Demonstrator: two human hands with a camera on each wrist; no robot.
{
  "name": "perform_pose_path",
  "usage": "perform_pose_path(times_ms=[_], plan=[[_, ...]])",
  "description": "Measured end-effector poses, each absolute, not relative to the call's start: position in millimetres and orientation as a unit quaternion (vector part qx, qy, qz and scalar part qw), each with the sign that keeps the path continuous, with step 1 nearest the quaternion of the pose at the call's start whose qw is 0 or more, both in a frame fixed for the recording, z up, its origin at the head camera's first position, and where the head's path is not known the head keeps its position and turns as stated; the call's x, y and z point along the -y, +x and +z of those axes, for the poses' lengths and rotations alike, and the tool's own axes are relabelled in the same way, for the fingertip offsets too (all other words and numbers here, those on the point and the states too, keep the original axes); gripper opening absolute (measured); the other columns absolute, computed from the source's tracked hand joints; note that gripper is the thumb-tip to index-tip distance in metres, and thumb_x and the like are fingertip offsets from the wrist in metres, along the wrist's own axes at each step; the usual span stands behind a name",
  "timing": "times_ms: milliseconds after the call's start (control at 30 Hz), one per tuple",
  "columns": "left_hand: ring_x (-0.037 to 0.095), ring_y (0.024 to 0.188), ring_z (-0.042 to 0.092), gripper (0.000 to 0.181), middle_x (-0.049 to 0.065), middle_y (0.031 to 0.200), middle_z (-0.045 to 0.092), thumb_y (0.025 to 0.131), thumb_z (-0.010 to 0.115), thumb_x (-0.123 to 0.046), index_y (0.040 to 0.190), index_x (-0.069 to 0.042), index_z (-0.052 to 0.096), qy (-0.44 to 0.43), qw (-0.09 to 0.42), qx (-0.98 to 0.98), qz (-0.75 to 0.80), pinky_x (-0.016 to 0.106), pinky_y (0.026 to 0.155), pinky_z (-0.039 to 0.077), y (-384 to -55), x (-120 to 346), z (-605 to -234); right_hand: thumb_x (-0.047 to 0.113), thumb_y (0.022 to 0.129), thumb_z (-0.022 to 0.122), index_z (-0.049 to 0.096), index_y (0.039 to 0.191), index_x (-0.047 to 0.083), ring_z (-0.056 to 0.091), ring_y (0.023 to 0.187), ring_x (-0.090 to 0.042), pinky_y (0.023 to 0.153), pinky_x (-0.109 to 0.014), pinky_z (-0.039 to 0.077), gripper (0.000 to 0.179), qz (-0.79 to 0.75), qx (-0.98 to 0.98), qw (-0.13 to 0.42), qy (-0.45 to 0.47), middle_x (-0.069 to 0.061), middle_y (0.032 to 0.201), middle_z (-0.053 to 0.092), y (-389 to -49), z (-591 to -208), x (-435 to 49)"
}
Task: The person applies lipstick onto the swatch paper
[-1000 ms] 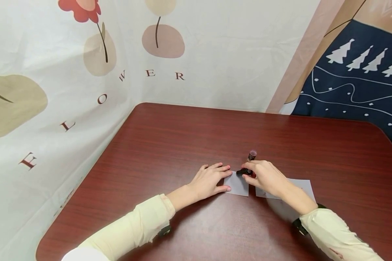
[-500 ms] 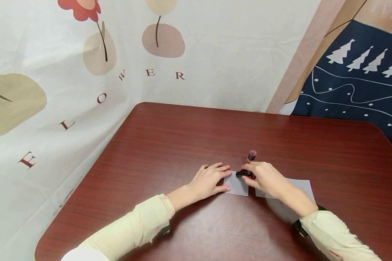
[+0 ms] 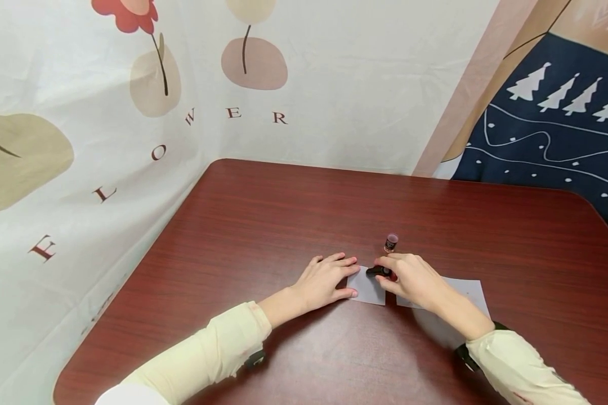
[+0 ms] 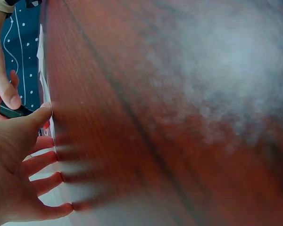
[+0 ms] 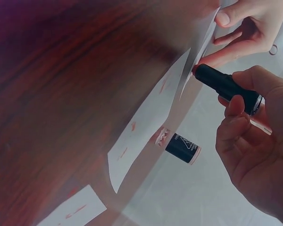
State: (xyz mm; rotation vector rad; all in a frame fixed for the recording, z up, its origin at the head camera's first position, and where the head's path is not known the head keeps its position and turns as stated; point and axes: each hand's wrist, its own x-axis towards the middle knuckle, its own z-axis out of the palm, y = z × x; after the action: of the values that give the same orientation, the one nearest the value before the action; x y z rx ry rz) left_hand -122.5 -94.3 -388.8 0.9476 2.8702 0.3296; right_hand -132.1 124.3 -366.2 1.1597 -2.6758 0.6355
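Item: black lipstick-like tube (image 5: 228,87), held by the right hand (image 3: 415,278) in a pinch between thumb and fingers, lying aslant above the upper edge of a small white paper slip (image 3: 367,287). Its end looks reddish; contact with the slip I cannot tell. The low slant presumably suits bringing that end to the surface.

Item: left hand (image 3: 326,283), fingers spread, tips on the slip's left side, gripping nothing; I take it to be steadying the slip.

Item: marked white sheet (image 5: 148,122), to the right of the slip, partly under the right forearm, bearing short red strokes; a second marked piece (image 5: 80,207) shows beyond it in the right wrist view. Probably laid aside to leave room.

Item: small black cylinder with a clear end (image 5: 183,148), upright just behind the right hand, perhaps parked within reach.

Support: reddish-brown wood-grain table (image 3: 284,214).
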Motion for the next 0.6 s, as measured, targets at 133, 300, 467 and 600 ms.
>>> perform_pose_path(times_ms=[133, 300, 467, 600], plan=[[0.020, 0.132, 0.034, 0.056, -0.005, 0.141, 0.043, 0.087, 0.058, -0.050, 0.134, -0.020, 0.053, 0.314, 0.047, -0.942, 0.107, 0.052, 0.097, 0.032, -122.9, 94.3, -389.8, 0.008, 0.078, 0.072, 0.068, 0.096, 0.000, 0.037, 0.049, 0.003, 0.045, -0.018, 0.036, 0.020, 0.213, 0.892, 0.084, 0.389, -0.007, 0.085, 0.066, -131.1, -366.6, -125.0], [0.020, 0.132, 0.034, 0.056, -0.005, 0.141, 0.043, 0.087, 0.057, -0.050, 0.134, -0.020, 0.053, 0.315, 0.045, -0.942, 0.107, 0.052, 0.097, 0.032, -122.9, 94.3, -390.2, 0.008, 0.078, 0.071, 0.068, 0.096, -0.001, 0.037, 0.049, 0.003, 0.045, -0.018, 0.036, 0.020, 0.214, 0.891, 0.086, 0.392, -0.006, 0.085, 0.067, -130.0, -366.8, -125.1], [0.019, 0.132, 0.034, 0.056, -0.005, 0.140, 0.044, 0.087, 0.058, -0.050, 0.134, -0.020, 0.053, 0.314, 0.044, -0.942, 0.107, 0.052, 0.097, 0.032, -122.8, 94.2, -390.5, 0.008, 0.078, 0.072, 0.068, 0.096, -0.001, 0.037, 0.049, 0.004, 0.045, -0.017, 0.036, 0.020, 0.214, 0.891, 0.089, 0.390, -0.006, 0.085, 0.067, -129.5, -367.9, -125.3], [0.020, 0.132, 0.034, 0.056, -0.005, 0.140, 0.044, 0.087, 0.058, -0.050, 0.134, -0.020, 0.054, 0.314, 0.043, -0.943, 0.106, 0.052, 0.097, 0.032, -123.1, 94.4, -390.5, 0.009, 0.077, 0.073, 0.069, 0.095, 0.000, 0.039, 0.049, 0.004, 0.045, -0.017, 0.037, 0.021, 0.213, 0.890, 0.097, 0.392, -0.006, 0.084, 0.067, -130.1, -369.2, -125.4]])
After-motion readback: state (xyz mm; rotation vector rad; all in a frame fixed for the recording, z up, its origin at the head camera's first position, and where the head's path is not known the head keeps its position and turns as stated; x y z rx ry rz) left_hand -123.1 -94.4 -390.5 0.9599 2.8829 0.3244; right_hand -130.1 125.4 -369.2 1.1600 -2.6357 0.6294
